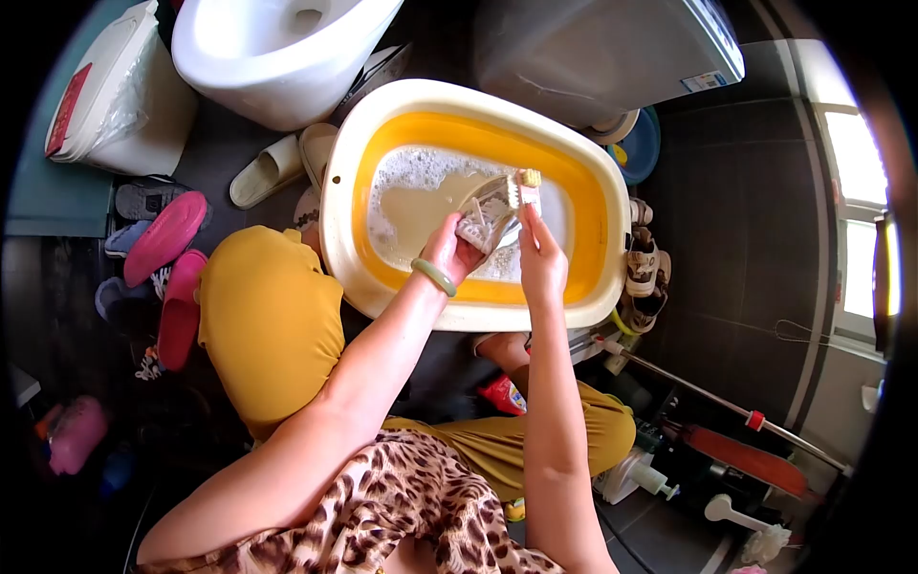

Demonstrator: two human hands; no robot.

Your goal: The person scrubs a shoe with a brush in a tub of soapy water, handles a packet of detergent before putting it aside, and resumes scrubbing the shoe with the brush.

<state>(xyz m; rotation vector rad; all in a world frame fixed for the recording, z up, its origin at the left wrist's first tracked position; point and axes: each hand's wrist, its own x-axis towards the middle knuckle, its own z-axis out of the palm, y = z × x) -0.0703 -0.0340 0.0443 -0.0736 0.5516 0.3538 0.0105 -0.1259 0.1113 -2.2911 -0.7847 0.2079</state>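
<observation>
My left hand [453, 251] is closed around a wet, light-coloured shoe [484, 216] with laces, held over the tub. A green bangle [434, 276] circles that wrist. My right hand [541, 251] grips a scrubbing brush [529, 187] by its pale handle. The bristle end is beside the shoe's right edge; whether the bristles touch it I cannot tell. Below both hands, the yellow and white tub [593, 230] holds cloudy water [421, 212] with soap foam along its edges. My fingers hide part of the shoe and most of the brush handle.
A white toilet [277, 57] and a lidded bin [124, 105] stand beyond the tub. Beige slippers [268, 172] and pink slippers [180, 311] lie to the left. Several shoes [644, 273] line the tub's right side. A metal pole [698, 387] slants across the lower right.
</observation>
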